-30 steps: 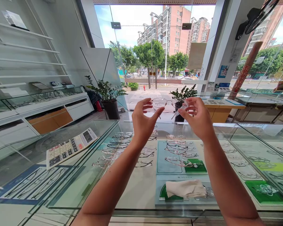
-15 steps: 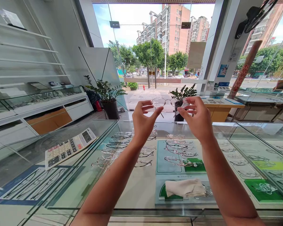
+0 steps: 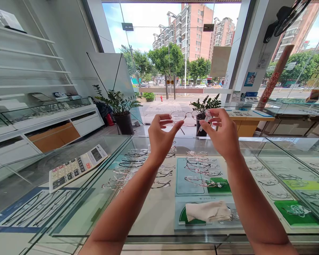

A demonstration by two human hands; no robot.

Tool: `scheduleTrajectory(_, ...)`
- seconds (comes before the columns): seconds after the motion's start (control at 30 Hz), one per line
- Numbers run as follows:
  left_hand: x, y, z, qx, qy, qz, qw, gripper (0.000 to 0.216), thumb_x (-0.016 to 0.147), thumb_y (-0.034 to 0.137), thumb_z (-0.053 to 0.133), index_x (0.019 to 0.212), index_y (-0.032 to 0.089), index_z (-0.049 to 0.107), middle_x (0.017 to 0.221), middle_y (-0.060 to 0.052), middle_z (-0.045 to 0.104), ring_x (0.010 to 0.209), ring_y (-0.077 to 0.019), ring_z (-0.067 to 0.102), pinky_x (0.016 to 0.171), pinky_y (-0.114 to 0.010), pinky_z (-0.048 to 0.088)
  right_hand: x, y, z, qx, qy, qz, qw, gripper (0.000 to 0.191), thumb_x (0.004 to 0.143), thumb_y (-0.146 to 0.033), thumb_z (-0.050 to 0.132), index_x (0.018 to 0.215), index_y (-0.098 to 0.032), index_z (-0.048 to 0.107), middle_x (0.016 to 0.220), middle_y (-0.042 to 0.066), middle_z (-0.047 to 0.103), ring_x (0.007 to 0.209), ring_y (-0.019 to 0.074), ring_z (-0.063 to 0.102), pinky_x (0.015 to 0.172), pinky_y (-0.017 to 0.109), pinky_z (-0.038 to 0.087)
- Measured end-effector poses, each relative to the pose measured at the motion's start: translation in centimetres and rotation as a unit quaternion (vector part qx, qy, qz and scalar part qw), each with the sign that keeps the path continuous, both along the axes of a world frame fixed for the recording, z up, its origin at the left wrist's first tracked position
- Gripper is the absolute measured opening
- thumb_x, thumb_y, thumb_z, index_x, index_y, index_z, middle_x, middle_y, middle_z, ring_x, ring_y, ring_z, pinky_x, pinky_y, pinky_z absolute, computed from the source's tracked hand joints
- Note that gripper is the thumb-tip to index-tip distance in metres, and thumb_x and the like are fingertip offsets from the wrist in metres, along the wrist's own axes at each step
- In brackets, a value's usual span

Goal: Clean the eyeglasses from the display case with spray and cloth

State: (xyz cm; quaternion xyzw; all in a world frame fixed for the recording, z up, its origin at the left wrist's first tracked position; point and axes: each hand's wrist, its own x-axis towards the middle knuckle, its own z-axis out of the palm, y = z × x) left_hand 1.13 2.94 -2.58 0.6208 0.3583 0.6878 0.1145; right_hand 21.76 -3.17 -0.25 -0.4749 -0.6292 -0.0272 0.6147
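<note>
I hold a pair of thin-rimmed glasses (image 3: 181, 115) up at arm's length over a glass display counter (image 3: 114, 148). My left hand (image 3: 160, 136) pinches the left rim of the frame between thumb and fingers. My right hand (image 3: 221, 131) grips the right side, fingers curled round the hinge and its temple arm. The lenses are clear and show the street behind them. A folded white cleaning cloth (image 3: 207, 211) lies on the counter below my right forearm.
Several glasses (image 3: 202, 181) lie on teal and green trays under the counter glass. A calculator (image 3: 76, 168) sits on the left counter. Potted plants (image 3: 121, 106) stand by the window, and white shelves (image 3: 26, 60) line the left wall.
My left hand has closed from spread fingers to a pinch on the left rim. Both hands and the glasses rose slightly.
</note>
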Motion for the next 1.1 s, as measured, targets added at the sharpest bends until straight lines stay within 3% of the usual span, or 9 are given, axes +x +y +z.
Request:
scheduleTrajectory(0.23, -0.1, -0.5, 0.0, 0.107, 0.043, 0.090, 0.989, 0.055, 0.078, 0.054, 0.095, 0.113, 0.022, 0.067, 0.112, -0.008, 0.079, 0.099, -0.0238, 0.078, 0.082, -0.039, 0.057, 0.2, 0.1, -0.1, -0.047, -0.012, -0.005, 0.999, 0.035, 0.093, -0.042, 0.075, 0.125, -0.030, 0.069, 0.129, 0.009, 0.078, 0.109, 0.0324, 0.076, 0.091, 0.055, 0.063)
scheduleTrajectory(0.47, -0.3, -0.8, 0.4, 0.191, 0.066, 0.130, 0.971, 0.053, 0.080, 0.053, 0.094, 0.112, 0.021, 0.066, 0.105, -0.007, 0.076, 0.095, -0.0229, 0.075, 0.079, -0.038, 0.056, 0.4, 0.5, -0.3, -0.050, -0.007, 0.023, 0.998, 0.036, 0.094, -0.044, 0.075, 0.126, -0.030, 0.068, 0.131, 0.009, 0.077, 0.106, 0.0300, 0.077, 0.094, 0.056, 0.063)
scheduleTrajectory(0.8, -0.3, -1.1, 0.6, 0.210, 0.070, 0.148, 0.964, 0.051, 0.081, 0.050, 0.095, 0.112, 0.020, 0.067, 0.100, -0.005, 0.073, 0.090, -0.0218, 0.071, 0.080, -0.038, 0.055, 0.7, 1.3, -0.8, -0.055, -0.005, 0.051, 0.997, 0.033, 0.095, -0.042, 0.074, 0.125, -0.029, 0.068, 0.125, 0.009, 0.078, 0.101, 0.0289, 0.078, 0.093, 0.055, 0.064)
scheduleTrajectory(0.9, -0.6, -0.7, 0.6, 0.202, 0.064, 0.126, 0.969, 0.051, 0.081, 0.049, 0.094, 0.114, 0.021, 0.067, 0.104, -0.006, 0.074, 0.095, -0.0227, 0.072, 0.080, -0.038, 0.057, 0.5, 1.2, -0.8, -0.033, -0.006, 0.050, 0.998, 0.033, 0.095, -0.041, 0.076, 0.124, -0.028, 0.067, 0.124, 0.008, 0.079, 0.102, 0.0283, 0.078, 0.092, 0.054, 0.064)
scheduleTrajectory(1.1, -1.5, 2.0, 0.1, 0.166, 0.011, -0.018, 0.986, 0.054, 0.083, 0.045, 0.093, 0.124, 0.026, 0.064, 0.125, -0.008, 0.076, 0.120, -0.0256, 0.075, 0.092, -0.040, 0.062, -1.2, 0.6, -0.7, 0.110, -0.061, -0.016, 0.992, 0.030, 0.096, -0.032, 0.076, 0.123, -0.028, 0.065, 0.124, 0.008, 0.076, 0.113, 0.0302, 0.074, 0.094, 0.052, 0.064)
